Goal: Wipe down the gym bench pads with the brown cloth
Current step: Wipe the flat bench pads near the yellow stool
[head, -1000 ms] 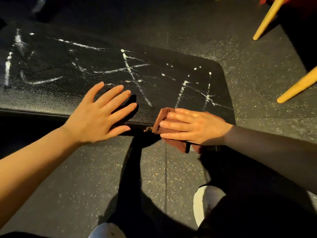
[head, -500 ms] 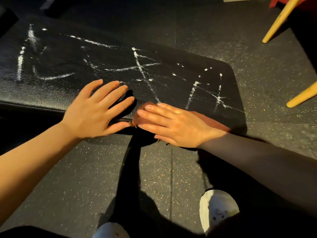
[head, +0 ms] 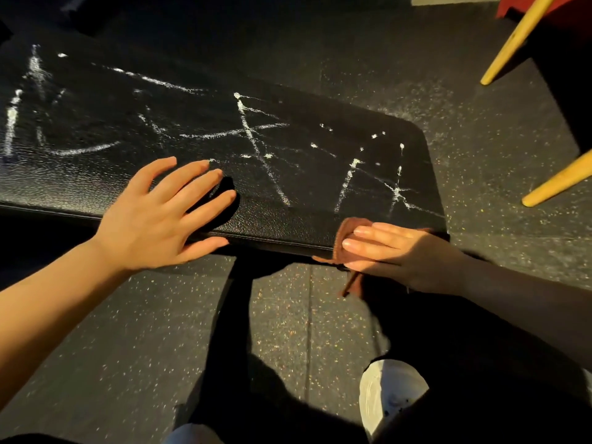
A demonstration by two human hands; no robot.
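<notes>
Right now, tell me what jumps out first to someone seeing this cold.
White chalky streaks criss-cross the black bench pad, bright against the dark vinyl. At its near right corner, the right hand presses a brown cloth over the edge, while the left hand lies spread flat on the pad. Yellow legs angle in at upper right.

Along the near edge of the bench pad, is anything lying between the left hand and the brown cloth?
No. In the head view, only bare black bench pad separates the left hand from the brown cloth under the right hand.

right hand (head: 403, 251) and brown cloth (head: 344, 241) slid right along pad's near edge
</notes>
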